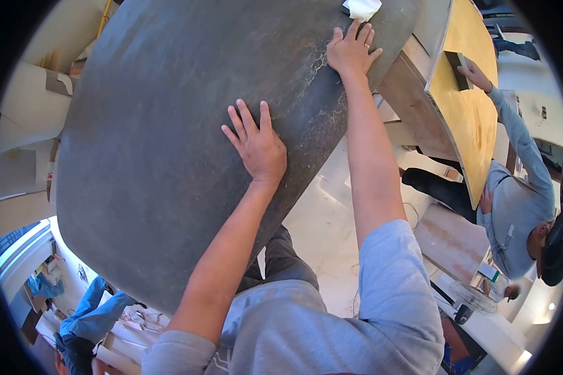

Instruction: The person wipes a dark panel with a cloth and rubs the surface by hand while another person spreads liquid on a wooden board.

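A large dark grey panel with rounded corners fills the middle of the view. My left hand lies on its surface with the fingers spread. Farther up, near the panel's right edge, my right hand is also flat, fingers apart, with a ring on one of them. Pale, crackled marks run over the dark surface beside that hand. Just beyond my right fingertips is a crumpled white cloth or paper, with a dark edge of something under it. Neither hand holds anything.
At right, a co-worker in a grey-blue top presses a dark block on a curved yellowish wooden panel. A fan stands at lower right. Another person's blue-clad legs show at lower left.
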### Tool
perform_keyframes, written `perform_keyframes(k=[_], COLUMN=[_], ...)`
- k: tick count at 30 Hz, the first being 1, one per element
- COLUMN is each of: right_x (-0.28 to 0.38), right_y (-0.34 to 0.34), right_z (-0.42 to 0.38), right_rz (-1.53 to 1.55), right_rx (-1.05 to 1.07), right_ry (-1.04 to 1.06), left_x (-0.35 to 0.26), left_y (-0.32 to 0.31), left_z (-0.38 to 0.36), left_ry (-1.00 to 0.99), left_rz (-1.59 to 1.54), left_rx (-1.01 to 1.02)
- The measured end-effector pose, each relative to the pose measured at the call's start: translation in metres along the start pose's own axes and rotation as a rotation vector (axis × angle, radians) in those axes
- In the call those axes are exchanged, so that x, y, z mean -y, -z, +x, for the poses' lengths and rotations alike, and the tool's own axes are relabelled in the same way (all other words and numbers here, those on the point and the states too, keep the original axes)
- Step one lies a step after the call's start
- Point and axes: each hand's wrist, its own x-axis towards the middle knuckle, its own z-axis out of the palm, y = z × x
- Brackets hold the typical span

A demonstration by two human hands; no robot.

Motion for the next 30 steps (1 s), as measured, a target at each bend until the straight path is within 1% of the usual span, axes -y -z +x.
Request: perform_keyframes(k=[2, 5, 7, 9, 11, 12, 19, 25, 28, 30], right_x=[0.005, 0.018, 0.036, 0.044, 0.039, 0.037, 0.028, 0.017, 0.014, 0.022], right_y=[-0.003, -0.006, -0.001, 0.009, 0.014, 0.015, -0.004, -0.013, -0.019, -0.009], right_z=[0.005, -0.024, -0.078, -0.127, -0.139, -0.137, -0.053, 0.006, 0.014, 0.018], right_rz=[0.065, 0.098, 0.021, 0.034, 0.039, 0.042, 0.025, -0.020, -0.093, -0.039], right_rx=[-0.051, -0.044, -0.046, 0.017, 0.046, 0.063, -0.066, -0.122, -0.298, -0.326], right_ry=[-0.052, 0.004, 0.098, 0.166, 0.195, 0.208, 0.205, 0.180, 0.258, 0.230], left_x=[-0.001, -0.003, -0.006, -0.004, -0.002, -0.002, -0.001, 0.002, 0.002, 0.004], left_y=[-0.003, -0.006, -0.005, -0.006, -0.005, -0.003, 0.000, 0.001, 0.000, 0.001], left_z=[0.003, 0.006, 0.005, 0.003, 0.004, 0.004, 0.005, 0.005, 0.003, 0.004], left_ry=[0.003, 0.020, 0.045, 0.038, 0.035, 0.024, -0.041, -0.088, -0.094, -0.097], left_rz=[0.015, 0.058, 0.091, 0.088, 0.091, 0.083, 0.046, -0.033, -0.056, -0.064], left_rx=[-0.015, -0.011, 0.023, 0.022, 0.028, 0.023, 0.017, -0.008, -0.009, -0.015])
